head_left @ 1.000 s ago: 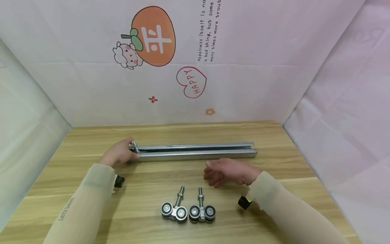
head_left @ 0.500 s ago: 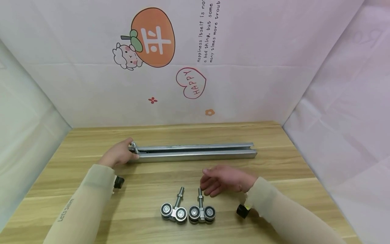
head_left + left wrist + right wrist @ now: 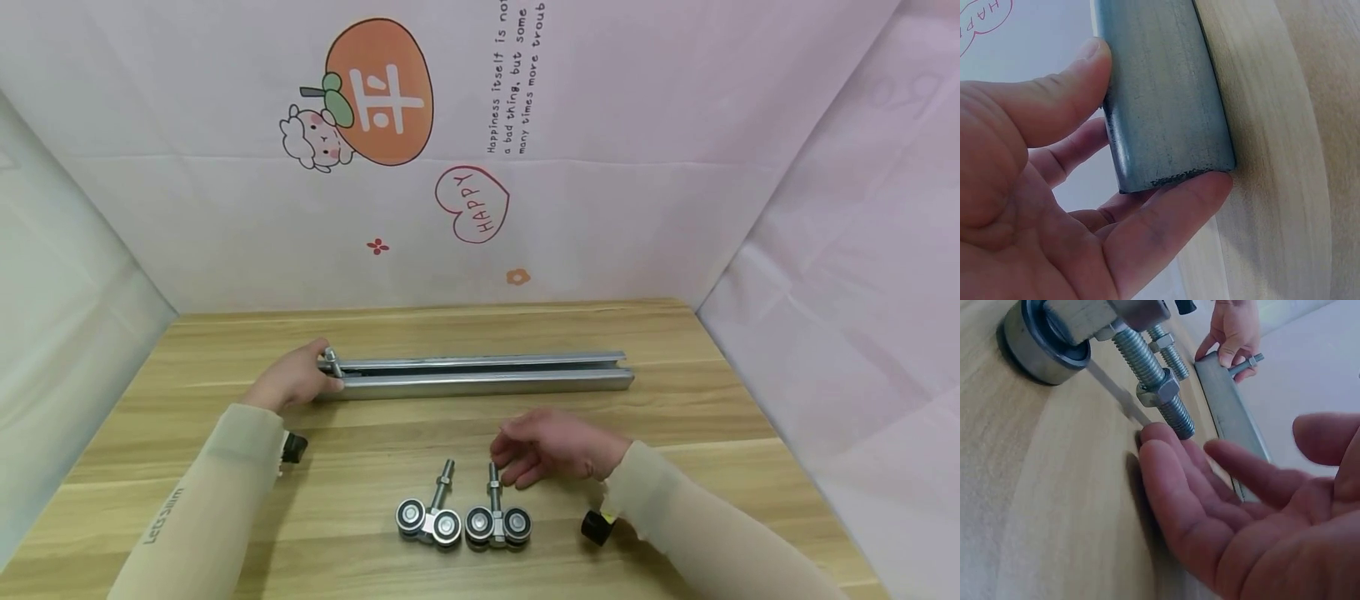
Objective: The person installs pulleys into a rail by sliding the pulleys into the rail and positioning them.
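My left hand [image 3: 296,375] grips the left end of a slotted metal rail [image 3: 487,384] that lies across the table. In the left wrist view, the thumb sits on one side of the rail [image 3: 1160,94] and a finger lies along its end. A threaded bolt [image 3: 332,362] with a nut stands up from the slot beside that hand. My right hand [image 3: 558,446] is relaxed, fingers slightly bent and holding nothing. Its fingertips are right at the bolt end of the right roller trolley [image 3: 495,521], seen close up as a threaded bolt [image 3: 1154,384] with a nut.
A second roller trolley [image 3: 429,521] lies just left of the first, its bolt pointing away from me. The wooden table [image 3: 360,475] meets a printed white cloth [image 3: 600,208] at the back, and white cloth hangs on both sides.
My right hand has moved from near the rail toward me and slightly left, to the right trolley's bolt. The left hand and the rail have stayed in place.
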`<act>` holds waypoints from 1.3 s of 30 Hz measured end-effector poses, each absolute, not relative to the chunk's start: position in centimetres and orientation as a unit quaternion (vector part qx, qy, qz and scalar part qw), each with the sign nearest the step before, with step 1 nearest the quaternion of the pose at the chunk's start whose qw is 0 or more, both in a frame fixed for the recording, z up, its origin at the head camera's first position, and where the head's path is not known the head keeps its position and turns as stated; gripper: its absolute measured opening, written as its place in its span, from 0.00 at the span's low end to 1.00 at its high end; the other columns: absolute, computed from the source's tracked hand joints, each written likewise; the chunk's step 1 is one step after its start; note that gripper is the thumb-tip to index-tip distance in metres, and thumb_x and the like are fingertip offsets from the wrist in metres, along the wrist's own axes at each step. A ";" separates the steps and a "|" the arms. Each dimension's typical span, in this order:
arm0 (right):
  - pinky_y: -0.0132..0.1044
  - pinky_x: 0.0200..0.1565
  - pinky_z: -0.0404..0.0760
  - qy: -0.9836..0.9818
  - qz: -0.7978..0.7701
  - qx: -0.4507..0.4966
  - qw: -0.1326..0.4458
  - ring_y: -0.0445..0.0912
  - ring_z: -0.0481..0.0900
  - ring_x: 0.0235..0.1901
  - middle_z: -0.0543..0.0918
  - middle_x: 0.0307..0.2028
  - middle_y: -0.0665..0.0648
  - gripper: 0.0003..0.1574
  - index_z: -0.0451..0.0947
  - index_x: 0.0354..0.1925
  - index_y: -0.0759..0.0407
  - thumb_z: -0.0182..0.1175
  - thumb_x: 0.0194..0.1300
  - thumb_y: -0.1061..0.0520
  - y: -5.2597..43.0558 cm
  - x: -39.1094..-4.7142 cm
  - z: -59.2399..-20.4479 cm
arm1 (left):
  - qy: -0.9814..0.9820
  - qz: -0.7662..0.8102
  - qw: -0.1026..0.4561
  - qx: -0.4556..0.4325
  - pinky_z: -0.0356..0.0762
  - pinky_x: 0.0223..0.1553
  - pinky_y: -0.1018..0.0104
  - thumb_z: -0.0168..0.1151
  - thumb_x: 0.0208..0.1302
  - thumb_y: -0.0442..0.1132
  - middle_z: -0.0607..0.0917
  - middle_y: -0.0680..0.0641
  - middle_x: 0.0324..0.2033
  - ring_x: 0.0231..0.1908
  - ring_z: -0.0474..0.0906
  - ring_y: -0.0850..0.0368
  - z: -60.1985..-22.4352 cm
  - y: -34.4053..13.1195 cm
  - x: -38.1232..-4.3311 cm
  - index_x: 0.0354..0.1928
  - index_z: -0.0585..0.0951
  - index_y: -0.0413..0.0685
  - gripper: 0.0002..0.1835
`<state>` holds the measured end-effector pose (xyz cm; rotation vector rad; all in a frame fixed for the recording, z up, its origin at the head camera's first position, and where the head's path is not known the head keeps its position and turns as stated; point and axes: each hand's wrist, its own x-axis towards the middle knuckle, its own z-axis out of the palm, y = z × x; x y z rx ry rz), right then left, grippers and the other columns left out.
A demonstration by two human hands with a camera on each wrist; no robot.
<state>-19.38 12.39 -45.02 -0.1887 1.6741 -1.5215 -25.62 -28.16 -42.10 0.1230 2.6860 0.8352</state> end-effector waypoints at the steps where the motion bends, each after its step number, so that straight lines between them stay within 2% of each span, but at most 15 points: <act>1: 0.53 0.45 0.81 0.674 -0.604 -0.075 0.419 0.61 0.83 0.42 0.81 0.46 0.70 0.28 0.74 0.53 0.75 0.47 0.79 0.49 12.3 -19.3 -45.0 | 0.941 0.293 0.163 0.042 0.67 0.37 0.51 0.66 0.67 0.40 0.77 0.43 0.35 0.35 0.71 0.45 -42.1 -28.1 -25.6 0.45 0.67 0.44 0.17; 9: 0.46 0.37 0.83 0.746 -0.531 -0.101 0.389 0.54 0.84 0.34 0.83 0.37 0.65 0.18 0.79 0.44 0.69 0.52 0.76 0.54 11.4 -18.6 -45.0 | 0.938 0.300 0.166 0.041 0.67 0.40 0.49 0.66 0.67 0.40 0.77 0.42 0.36 0.38 0.71 0.44 -42.2 -28.1 -25.6 0.46 0.67 0.43 0.17; 14: 0.44 0.35 0.82 0.756 -0.515 -0.112 0.389 0.52 0.83 0.33 0.83 0.35 0.63 0.15 0.81 0.41 0.68 0.53 0.75 0.56 11.2 -18.4 -45.0 | 0.939 0.298 0.166 0.039 0.67 0.40 0.49 0.66 0.67 0.40 0.77 0.42 0.36 0.38 0.71 0.44 -42.2 -28.1 -25.6 0.46 0.68 0.43 0.17; 31: 0.47 0.37 0.83 0.733 -0.546 -0.108 0.391 0.57 0.84 0.38 0.84 0.37 0.62 0.14 0.79 0.47 0.68 0.55 0.74 0.57 11.1 -17.7 -45.2 | 0.940 0.294 0.166 0.037 0.68 0.41 0.48 0.67 0.67 0.40 0.78 0.41 0.38 0.40 0.71 0.43 -42.0 -27.9 -25.6 0.48 0.67 0.43 0.18; 39: 0.47 0.37 0.83 0.690 -0.579 -0.096 0.424 0.61 0.84 0.39 0.84 0.39 0.66 0.18 0.74 0.53 0.69 0.55 0.73 0.56 11.0 -17.3 -45.4 | 0.943 0.285 0.164 0.042 0.68 0.43 0.46 0.67 0.66 0.41 0.78 0.40 0.40 0.41 0.71 0.41 -42.0 -28.1 -25.6 0.48 0.68 0.42 0.19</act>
